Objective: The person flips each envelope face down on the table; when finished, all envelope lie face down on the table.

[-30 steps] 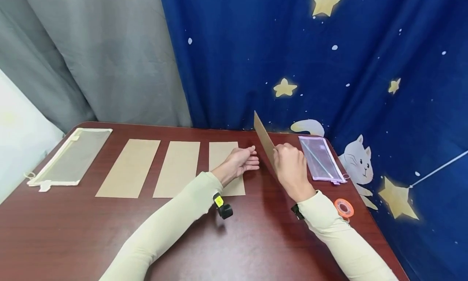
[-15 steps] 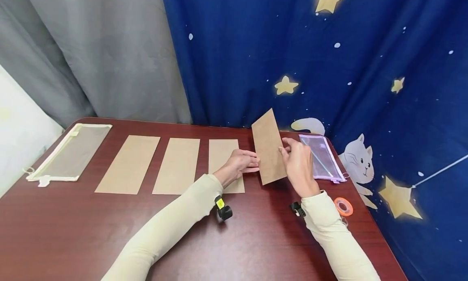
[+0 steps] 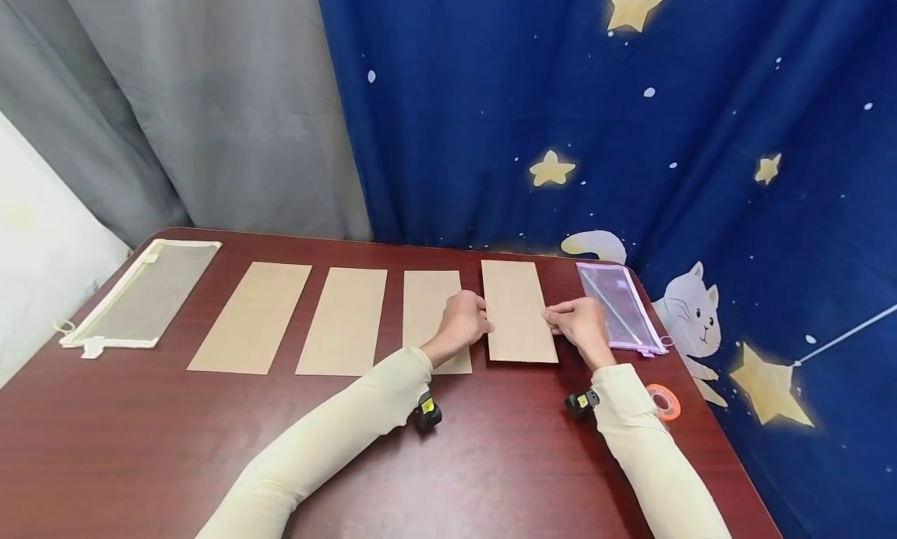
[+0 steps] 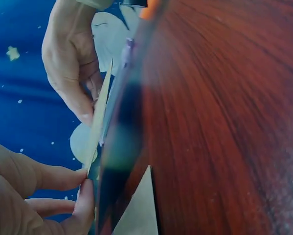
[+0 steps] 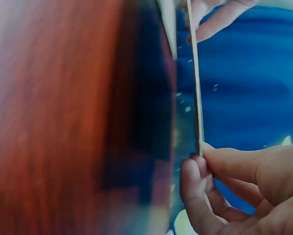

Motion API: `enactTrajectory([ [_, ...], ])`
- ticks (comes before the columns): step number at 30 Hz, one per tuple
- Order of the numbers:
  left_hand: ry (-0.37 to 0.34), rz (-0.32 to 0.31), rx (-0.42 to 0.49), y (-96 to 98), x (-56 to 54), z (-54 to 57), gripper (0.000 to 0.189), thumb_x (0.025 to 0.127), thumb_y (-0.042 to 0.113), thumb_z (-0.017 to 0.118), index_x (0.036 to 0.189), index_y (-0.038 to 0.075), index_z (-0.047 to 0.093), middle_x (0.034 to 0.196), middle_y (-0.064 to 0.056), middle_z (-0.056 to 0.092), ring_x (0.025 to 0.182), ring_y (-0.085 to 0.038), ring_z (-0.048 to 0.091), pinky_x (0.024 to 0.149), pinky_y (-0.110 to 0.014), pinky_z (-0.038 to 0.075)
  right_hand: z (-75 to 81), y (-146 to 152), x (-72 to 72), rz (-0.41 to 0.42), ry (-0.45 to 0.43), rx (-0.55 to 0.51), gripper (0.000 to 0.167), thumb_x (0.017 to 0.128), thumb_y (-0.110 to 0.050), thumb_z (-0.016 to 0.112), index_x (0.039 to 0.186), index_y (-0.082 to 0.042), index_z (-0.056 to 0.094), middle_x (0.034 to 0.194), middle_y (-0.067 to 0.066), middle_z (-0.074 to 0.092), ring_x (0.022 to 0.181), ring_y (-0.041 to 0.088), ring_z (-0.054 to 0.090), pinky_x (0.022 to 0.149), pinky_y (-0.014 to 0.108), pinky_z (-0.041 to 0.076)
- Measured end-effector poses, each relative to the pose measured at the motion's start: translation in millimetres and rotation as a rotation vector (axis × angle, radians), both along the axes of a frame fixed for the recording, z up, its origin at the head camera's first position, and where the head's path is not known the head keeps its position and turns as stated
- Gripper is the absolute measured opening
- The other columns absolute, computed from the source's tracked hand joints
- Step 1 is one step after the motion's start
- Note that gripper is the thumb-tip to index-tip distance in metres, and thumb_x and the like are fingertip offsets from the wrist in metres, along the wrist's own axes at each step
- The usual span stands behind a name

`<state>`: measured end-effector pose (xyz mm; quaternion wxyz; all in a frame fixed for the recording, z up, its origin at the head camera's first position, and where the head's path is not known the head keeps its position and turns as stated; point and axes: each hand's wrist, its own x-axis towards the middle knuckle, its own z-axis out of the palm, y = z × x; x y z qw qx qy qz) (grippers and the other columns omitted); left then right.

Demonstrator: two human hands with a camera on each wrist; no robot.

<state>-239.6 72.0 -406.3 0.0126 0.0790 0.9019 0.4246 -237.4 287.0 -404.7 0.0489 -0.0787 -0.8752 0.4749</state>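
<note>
Between my hands is a rectangular brown cardboard sheet [image 3: 518,313], held nearly level a little above the table. My left hand [image 3: 461,321] pinches its left edge between thumb and fingers. On the opposite edge, my right hand [image 3: 583,325] pinches it the same way. Seen edge-on in the left wrist view, the sheet [image 4: 101,115] is thin, with a gap between it and the tabletop. The right wrist view shows thumb and fingertips closed on the sheet's edge [image 5: 200,117]. Partly under my left hand lies another brown sheet [image 3: 423,305], flat on the table.
Two more brown sheets, one in the middle [image 3: 343,321] and one farther left [image 3: 251,317], lie in a row. A cream-edged mesh zip pouch [image 3: 150,294] is at far left. At right are a purple zip pouch [image 3: 624,305] and an orange tape roll [image 3: 663,402]. Curtains hang behind the table [image 3: 490,461].
The cardboard sheet went from upright in my right hand to nearly level and lower. My left hand, open beside it earlier, now pinches its left edge; my right hand shifted to its right edge.
</note>
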Motion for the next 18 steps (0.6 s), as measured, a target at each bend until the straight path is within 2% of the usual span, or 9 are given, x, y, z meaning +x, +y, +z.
enactTrajectory([
  [3,0.061,-0.043,-0.060,3.9,0.3,-4.2,0.053,0.075,-0.002,0.079,0.051,0.014,0.034,0.052,0.006,0.025,0.061,-0.016,0.032,0.052,-0.022,0.030,-9.9,2.6,-2.7,0.025,-0.021,0.011,0.017,0.085,0.002,0.074,0.098,0.014,0.075,0.082,0.025,0.075,0.049,0.002,0.064,0.058,0.028,0.063],
  [5,0.091,-0.066,-0.099,5.5,1.0,-6.8,0.060,0.073,-0.008,0.075,0.051,0.017,0.024,0.056,0.006,0.016,0.060,-0.016,0.025,0.050,-0.023,0.024,-14.6,3.5,-4.0,0.043,-0.028,0.059,0.017,0.085,0.001,0.075,0.096,0.013,0.075,0.078,0.022,0.075,0.048,0.003,0.064,0.055,0.024,0.061],
  [8,0.146,-0.109,-0.168,7.1,1.9,-9.6,0.058,0.070,-0.013,0.064,0.052,0.018,0.019,0.060,0.005,0.012,0.061,-0.017,0.024,0.048,-0.023,0.024,-17.7,3.5,-4.4,0.056,-0.024,0.181,0.015,0.083,-0.004,0.078,0.092,0.009,0.078,0.070,0.017,0.075,0.048,0.007,0.065,0.050,0.017,0.055],
  [11,0.180,-0.140,-0.204,7.8,2.5,-10.8,0.053,0.068,-0.015,0.059,0.053,0.017,0.019,0.061,0.005,0.014,0.062,-0.018,0.027,0.048,-0.023,0.025,-17.3,1.2,-3.5,0.059,0.010,0.343,0.012,0.083,-0.008,0.079,0.087,0.003,0.080,0.065,0.014,0.074,0.051,0.014,0.067,0.048,0.018,0.049],
  [14,0.142,-0.142,-0.186,4.1,3.4,-11.1,0.047,0.074,-0.009,0.067,0.051,0.011,0.031,0.056,0.004,0.024,0.061,-0.016,0.033,0.049,-0.022,0.029,-16.1,-2.6,-0.8,0.059,0.060,0.477,0.011,0.082,-0.009,0.079,0.085,0.001,0.081,0.073,0.016,0.075,0.067,0.027,0.072,0.056,0.030,0.054],
  [15,0.113,-0.137,-0.163,0.9,3.8,-10.6,0.039,0.077,-0.005,0.071,0.053,0.007,0.042,0.055,0.004,0.033,0.061,-0.014,0.038,0.051,-0.020,0.032,-15.7,-3.6,0.5,0.061,0.070,0.500,0.012,0.083,-0.010,0.079,0.086,0.002,0.080,0.078,0.018,0.076,0.074,0.032,0.072,0.061,0.034,0.057],
  [16,0.075,-0.138,-0.121,-3.9,4.6,-9.7,0.028,0.080,-0.001,0.073,0.061,0.002,0.054,0.057,0.002,0.042,0.060,-0.013,0.044,0.052,-0.019,0.036,-15.3,-4.2,2.2,0.062,0.074,0.514,0.014,0.084,-0.011,0.078,0.087,0.002,0.080,0.084,0.019,0.077,0.080,0.035,0.072,0.067,0.039,0.058],
  [17,0.038,-0.141,-0.073,-10.3,5.5,-8.8,0.016,0.083,0.002,0.075,0.073,-0.002,0.064,0.060,-0.001,0.053,0.060,-0.013,0.052,0.052,-0.019,0.041,-14.8,-4.0,4.0,0.067,0.076,0.526,0.016,0.085,-0.012,0.077,0.090,0.003,0.080,0.089,0.021,0.077,0.086,0.038,0.071,0.072,0.043,0.059],
  [18,0.010,-0.145,-0.028,-18.4,5.9,-7.5,0.012,0.086,0.006,0.076,0.088,-0.004,0.071,0.068,-0.005,0.063,0.062,-0.015,0.060,0.055,-0.019,0.048,-13.5,-3.5,5.9,0.074,0.076,0.533,0.019,0.087,-0.014,0.076,0.093,0.004,0.079,0.095,0.023,0.076,0.091,0.040,0.071,0.077,0.047,0.059],
])
